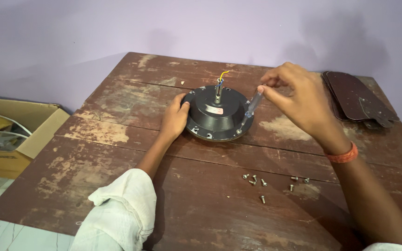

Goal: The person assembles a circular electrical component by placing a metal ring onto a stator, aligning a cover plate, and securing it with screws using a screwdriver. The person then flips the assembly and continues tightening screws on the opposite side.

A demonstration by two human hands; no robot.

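Right hand [298,100] is pinching a clear-handled screwdriver [253,105] by its top, fingers closed round it, tip sitting down at the right rim of the motor [217,114]. Left hand [175,118] is cupping the motor's left side, fingers curled against the housing, steadying it mid-table [117,153]. Seven loose screws [261,182] are lying on the near side, so I'd guess it's partway, with at least this rim screw remaining. Blades [357,100] are stacked far right, box [15,135] sitting off left.

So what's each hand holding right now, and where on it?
Right hand pinches a screwdriver by the top of its clear handle. Left hand grips the motor at its left rim.
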